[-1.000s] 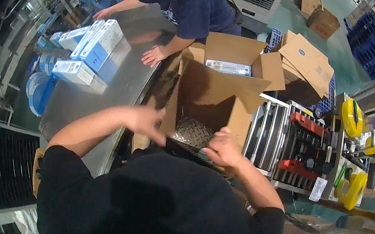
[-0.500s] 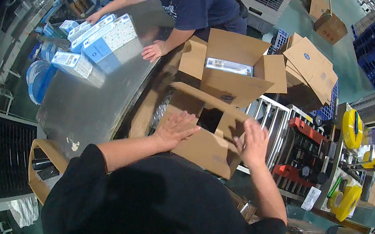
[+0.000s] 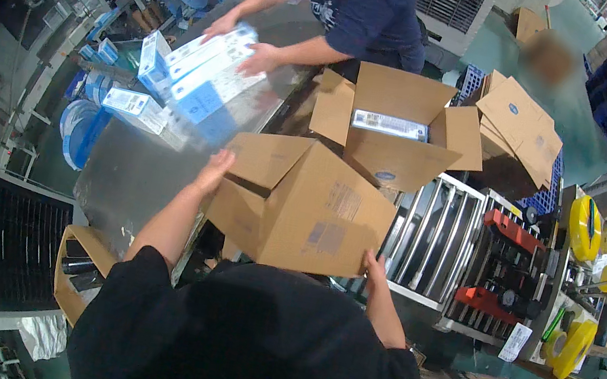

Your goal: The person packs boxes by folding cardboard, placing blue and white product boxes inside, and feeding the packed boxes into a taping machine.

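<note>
A brown cardboard box (image 3: 331,218) is tilted in front of me, its printed side up and its folded flaps facing left. My left hand (image 3: 217,169) grips the box by its left flap edge. At the lower right corner my right hand (image 3: 375,267) holds it, the fingers partly hidden behind the cardboard. Just beyond stands an open cardboard carton (image 3: 397,159) with a white and blue package (image 3: 390,125) inside. Across the table (image 3: 120,183), a co-worker's two hands hold long white and blue boxes (image 3: 209,81).
A roller conveyor (image 3: 424,238) with a red-and-black taping machine (image 3: 504,263) lies to the right. Yellow tape rolls (image 3: 584,228) hang beyond it. Flattened cartons (image 3: 519,125) are stacked at the back right. A carton (image 3: 70,263) stands at the lower left.
My hands have turned the box so its printed side shows and its opening faces left. My left hand moved left, my right hand down. The co-worker now has both hands on the white and blue boxes.
</note>
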Available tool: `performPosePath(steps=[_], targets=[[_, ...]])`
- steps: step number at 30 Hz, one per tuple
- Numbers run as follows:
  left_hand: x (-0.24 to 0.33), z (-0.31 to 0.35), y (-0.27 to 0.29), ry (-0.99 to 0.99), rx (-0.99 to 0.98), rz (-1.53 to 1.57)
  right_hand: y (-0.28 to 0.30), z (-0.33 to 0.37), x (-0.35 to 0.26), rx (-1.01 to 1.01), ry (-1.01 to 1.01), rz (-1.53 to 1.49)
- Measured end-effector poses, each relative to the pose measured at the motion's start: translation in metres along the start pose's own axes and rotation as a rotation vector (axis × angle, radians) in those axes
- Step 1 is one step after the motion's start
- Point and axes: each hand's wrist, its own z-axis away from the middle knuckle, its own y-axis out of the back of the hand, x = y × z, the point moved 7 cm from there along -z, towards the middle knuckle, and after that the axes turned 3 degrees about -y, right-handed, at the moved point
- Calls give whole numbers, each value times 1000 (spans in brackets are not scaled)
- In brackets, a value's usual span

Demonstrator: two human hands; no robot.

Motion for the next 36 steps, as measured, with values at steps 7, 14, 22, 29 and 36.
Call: performPosePath(steps=[7, 14, 22, 29, 36], targets=[[66, 46, -120, 89, -331, 1088, 93, 147, -185, -50, 365, -137], [16, 18, -86, 249, -281, 543, -166, 184, -264, -745, 584, 765], [77, 3, -30, -55, -6, -97, -237, 117, -156, -340, 687, 1894], [-28, -80, -6, -61, -72, -92, -239, 159, -132, -133, 854, 1570], [19, -52, 239, -576, -28, -597, -303, 152, -216, -148, 786, 1186]])
